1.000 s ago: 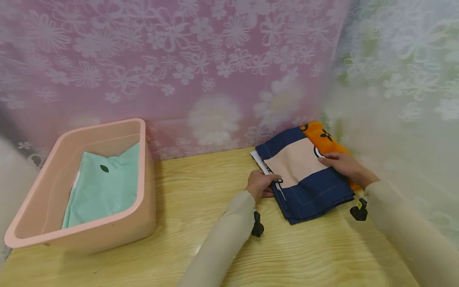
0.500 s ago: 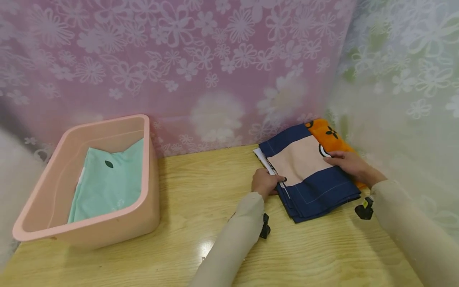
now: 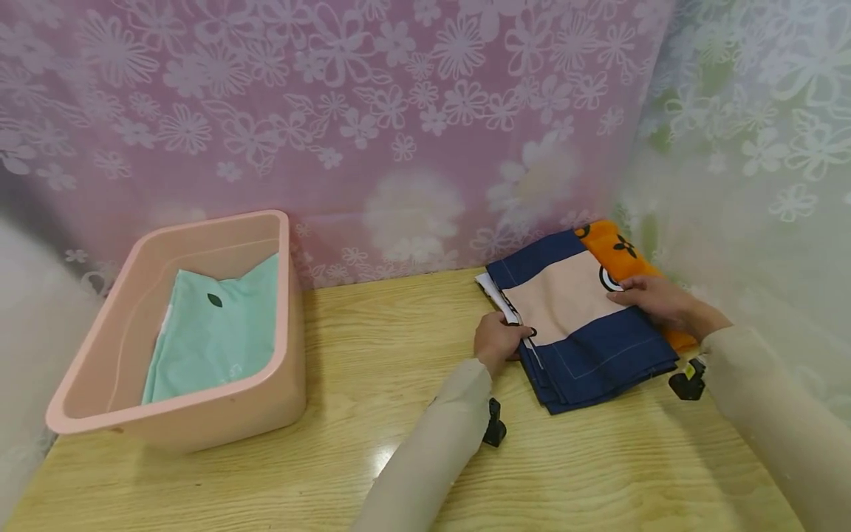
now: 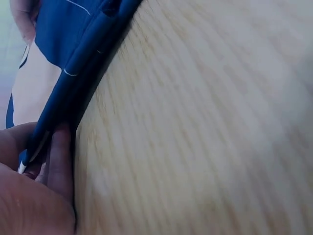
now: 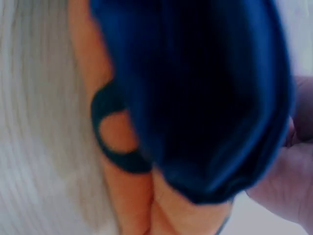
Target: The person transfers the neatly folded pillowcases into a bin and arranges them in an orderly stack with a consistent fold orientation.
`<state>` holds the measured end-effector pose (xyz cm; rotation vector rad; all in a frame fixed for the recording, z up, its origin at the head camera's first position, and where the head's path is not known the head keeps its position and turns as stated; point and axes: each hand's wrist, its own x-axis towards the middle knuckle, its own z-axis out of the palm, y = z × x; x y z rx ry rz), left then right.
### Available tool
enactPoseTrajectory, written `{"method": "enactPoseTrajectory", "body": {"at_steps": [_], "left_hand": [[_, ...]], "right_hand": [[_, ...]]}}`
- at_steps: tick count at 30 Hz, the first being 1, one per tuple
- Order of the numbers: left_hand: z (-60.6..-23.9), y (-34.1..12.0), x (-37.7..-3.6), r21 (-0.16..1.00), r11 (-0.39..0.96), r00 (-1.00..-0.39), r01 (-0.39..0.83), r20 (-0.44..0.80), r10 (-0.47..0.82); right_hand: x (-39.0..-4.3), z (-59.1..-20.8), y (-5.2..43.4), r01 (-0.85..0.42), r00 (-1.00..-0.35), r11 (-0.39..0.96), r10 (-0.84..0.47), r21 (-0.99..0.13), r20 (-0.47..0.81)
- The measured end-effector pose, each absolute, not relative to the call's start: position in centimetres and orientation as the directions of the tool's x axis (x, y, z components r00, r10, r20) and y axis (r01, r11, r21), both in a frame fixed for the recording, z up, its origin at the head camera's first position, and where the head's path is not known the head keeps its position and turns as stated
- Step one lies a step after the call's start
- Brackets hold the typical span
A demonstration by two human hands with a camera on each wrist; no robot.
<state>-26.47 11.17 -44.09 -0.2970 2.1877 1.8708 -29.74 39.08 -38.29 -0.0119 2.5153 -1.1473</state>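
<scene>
You pinched the folded navy cloth (image 3: 585, 332) at its left edge with your left hand (image 3: 497, 341), your right hand (image 3: 654, 299) gripped its right edge, stack far right on the table (image 3: 399, 414).

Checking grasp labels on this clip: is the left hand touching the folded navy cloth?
Touching. The left wrist view shows the left hand with its fingers pressed against the edge of the folded navy cloth; the head view agrees.
</scene>
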Motion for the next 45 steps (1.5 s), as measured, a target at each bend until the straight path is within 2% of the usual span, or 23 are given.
{"method": "enactPoseTrajectory", "body": {"at_steps": [5,9,19,25,35,45], "left_hand": [[-44.3,10.8,-26.5,0.948,0.112,-0.953,-0.299,-0.302,0.015],[-44.2,10.5,-26.5,0.945,0.126,-0.953,-0.301,-0.304,0.007],[-44.6,9.4,-26.4,0.962,0.091,-0.965,-0.259,-0.254,-0.058],[-44.2,8.7,-26.2,0.972,0.081,-0.975,-0.219,-0.217,-0.040],[-40.6,4.8,-26.2,0.987,0.161,-0.991,-0.019,-0.040,0.128],[-36.5,1.4,-25.5,0.998,0.044,-0.975,-0.048,-0.056,0.213]], "right_hand": [[-29.2,-37.4,38.0,0.027,-0.945,0.778,-0.185,-0.628,-0.269],[-28.8,-36.5,37.0,-0.007,-0.941,0.806,-0.206,-0.592,-0.269],[-27.9,-34.8,34.0,-0.173,-0.964,0.862,-0.247,-0.477,-0.098],[-27.0,-33.5,32.7,-0.180,-0.963,0.855,-0.254,-0.486,-0.090],[-25.5,-31.0,31.1,-0.180,-0.966,0.792,-0.255,-0.583,-0.048],[-23.9,-27.4,28.9,-0.183,-0.969,0.770,-0.245,-0.611,-0.019]]}}
